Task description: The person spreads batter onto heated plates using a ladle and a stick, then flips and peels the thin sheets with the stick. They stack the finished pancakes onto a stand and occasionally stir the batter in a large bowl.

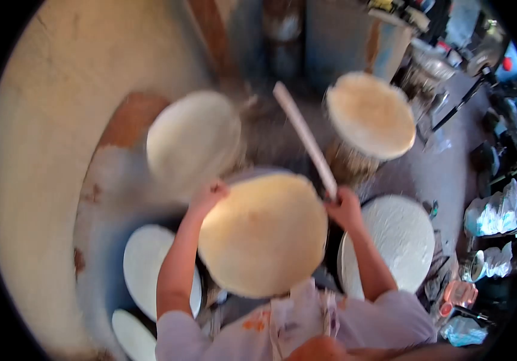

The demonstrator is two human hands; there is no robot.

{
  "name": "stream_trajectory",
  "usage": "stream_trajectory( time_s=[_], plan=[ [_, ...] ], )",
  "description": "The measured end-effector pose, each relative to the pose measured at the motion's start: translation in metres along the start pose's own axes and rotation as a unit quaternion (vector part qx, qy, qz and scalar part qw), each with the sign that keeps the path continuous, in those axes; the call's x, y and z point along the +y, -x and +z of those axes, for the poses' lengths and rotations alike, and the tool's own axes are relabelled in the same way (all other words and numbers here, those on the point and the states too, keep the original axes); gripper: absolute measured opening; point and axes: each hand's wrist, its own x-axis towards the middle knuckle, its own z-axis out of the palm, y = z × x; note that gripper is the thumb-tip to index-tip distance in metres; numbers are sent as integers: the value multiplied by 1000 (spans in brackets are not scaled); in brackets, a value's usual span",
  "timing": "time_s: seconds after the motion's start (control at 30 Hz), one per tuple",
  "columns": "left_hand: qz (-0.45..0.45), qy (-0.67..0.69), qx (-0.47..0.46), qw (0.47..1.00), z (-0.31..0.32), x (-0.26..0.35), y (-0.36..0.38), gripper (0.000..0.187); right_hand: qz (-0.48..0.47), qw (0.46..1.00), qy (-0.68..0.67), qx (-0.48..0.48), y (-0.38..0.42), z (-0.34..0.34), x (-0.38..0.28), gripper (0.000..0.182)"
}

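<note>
A large round tan disc (263, 236) lies right in front of the person, between the two forearms and just beyond the apron (299, 316). The left hand (211, 195) is at the disc's far left edge; it is blurred, so I cannot tell whether its fingers pinch the rim or only rest there. By the disc's right edge, the right hand (345, 207) has its fingers closed around the near end of a pale stick (305, 138), which slants away to the far left. Beyond the stick sits a browned round disc (371, 114); a blurred pale disc (193, 139) is past the left hand. A white disc (400, 240) lies beside the right forearm, another white round (147, 262) beside the left, and plastic bags (496, 213) farther right.
</note>
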Motion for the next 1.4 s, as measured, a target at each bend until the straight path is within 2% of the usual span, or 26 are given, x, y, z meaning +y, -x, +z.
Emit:
stream_trajectory(
  time_s=[0.07, 0.1, 0.2, 0.27, 0.33, 0.37, 0.4, 0.43, 0.53, 0.6, 0.67, 0.73, 0.8, 0.87, 0.9, 0.93, 0.97, 1.0, 1.07, 1.13, 1.23, 1.3, 1.33, 1.4],
  plan=[
    [42, 47, 60, 996, -4, 51, 51, 10, 15, 996, -85, -15, 12, -8, -26, 26],
    [75, 15, 80, 994, -4, 60, 68, 11, -41, 995, -91, -3, 12, 3, -17, 25],
    [229, -107, 138, 958, -6, 73, 129, 15, 22, 990, -135, -27, 30, -3, -27, 29],
    [278, -168, 155, 933, -3, 78, 177, 17, 64, 972, -215, -65, 48, -17, -38, 38],
    [342, -165, 159, 912, -8, 90, 219, 27, 60, 965, -226, -117, 71, -38, -58, 19],
    [340, -148, 151, 916, -13, 98, 235, 29, 38, 957, -267, -106, 82, -39, -54, 16],
    [343, -136, 149, 917, -18, 110, 249, 30, 18, 948, -301, -104, 96, -45, -53, 21],
    [333, -125, 152, 922, -22, 120, 263, 29, 40, 941, -312, -124, 107, -59, -67, 35],
    [317, -81, 161, 931, -43, 148, 281, 29, -16, 917, -379, -124, 134, -84, -90, 31],
    [299, -46, 117, 946, -58, 172, 265, 20, -43, 936, -332, -110, 144, -100, -102, 33],
    [153, 3, 38, 988, -61, 181, 228, 11, 14, 959, -267, -96, 140, -110, -120, 34],
    [107, -33, -23, 993, -48, 196, 169, 9, 33, 968, -230, -92, 111, -115, -100, 34],
    [124, -44, -31, 991, -23, 216, 116, 9, 21, 964, -248, -88, 70, -130, -77, 32],
    [331, -107, 24, 937, -2, 250, 59, 10, -2, 970, -242, -4, 15, -170, -70, 28],
    [306, -24, 16, 951, 16, 293, 63, 10, -39, 972, -227, 37, -11, -202, -75, 24],
    [354, -34, 29, 934, 27, 318, 50, 9, -78, 971, -211, 76, -32, -235, -81, 20],
    [457, -59, 68, 885, 41, 328, 24, 8, -94, 973, -178, 116, -46, -264, -86, 18],
    [544, -88, 101, 828, 61, 327, -7, 6, -108, 964, -207, 127, -69, -292, -70, 15],
    [618, -58, 113, 776, 114, 314, -45, 8, -112, 947, -287, 94, -99, -325, -41, 14],
    [604, -177, 161, 760, 177, 277, -91, 10, -56, 946, -297, 120, -125, -319, 6, 14],
    [606, -227, 125, 752, 255, 221, -176, 16, 23, 929, -295, 220, -181, -279, 99, 12],
    [570, -267, 92, 772, 281, 183, -175, 21, 63, 928, -267, 253, -200, -243, 159, 9],
    [550, -280, 93, 781, 285, 167, -174, 23, 29, 911, -333, 241, -210, -228, 191, 6],
    [521, -310, 73, 792, 273, 138, -163, 27, 40, 913, -326, 242, -218, -208, 225, 6]
  ],
)
